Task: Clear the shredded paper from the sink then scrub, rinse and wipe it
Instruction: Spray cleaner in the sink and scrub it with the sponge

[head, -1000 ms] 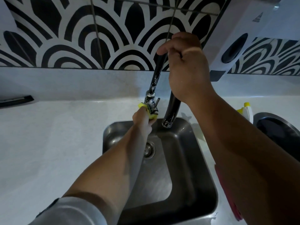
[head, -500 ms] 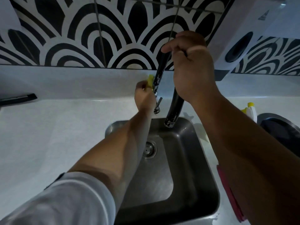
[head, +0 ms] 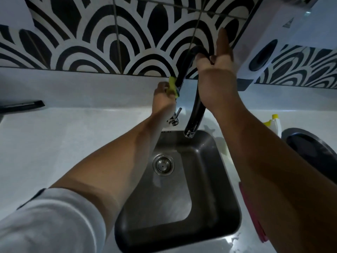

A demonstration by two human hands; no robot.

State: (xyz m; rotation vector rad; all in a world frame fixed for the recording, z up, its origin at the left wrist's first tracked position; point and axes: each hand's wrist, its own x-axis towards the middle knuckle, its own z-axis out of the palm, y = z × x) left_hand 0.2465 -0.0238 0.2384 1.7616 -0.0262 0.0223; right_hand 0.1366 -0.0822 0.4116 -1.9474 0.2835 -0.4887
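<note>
While my left hand (head: 163, 99) presses a yellow sponge (head: 172, 87) against the upright stem of the black faucet (head: 195, 106), fingers (head: 161, 86) closed around the sponge, my right hand (head: 217, 73) rests at the top of the faucet's arch, thumb and lower fingers hooked over the dark tube and the forefinger pointing straight up toward the wall. From my remote seat I see the faucet's spout end hanging just above the back rim of the stainless steel sink (head: 215, 181), which sits set into the pale counter (head: 63, 143) directly below both forearms. The sink basin looks bare of paper, its round drain strainer (head: 163, 164) showing near the back left of the floor, though the low light leaves me unsure whether any wet scraps cling to the dark front wall. A chrome lever (head: 176, 116) juts out at the faucet's base, just under my left wrist. Black-and-white fan-patterned tiles (head: 91, 42) cover the wall behind. On the counter to the right stand a white bottle with a yellow cap (head: 273, 123) and, beside it, a dark round dish (head: 313, 152); a pink cloth (head: 253, 216) lies along the sink's right edge, partly hidden by my right forearm. A white sleeve (head: 45, 225) covers my left upper arm.
</note>
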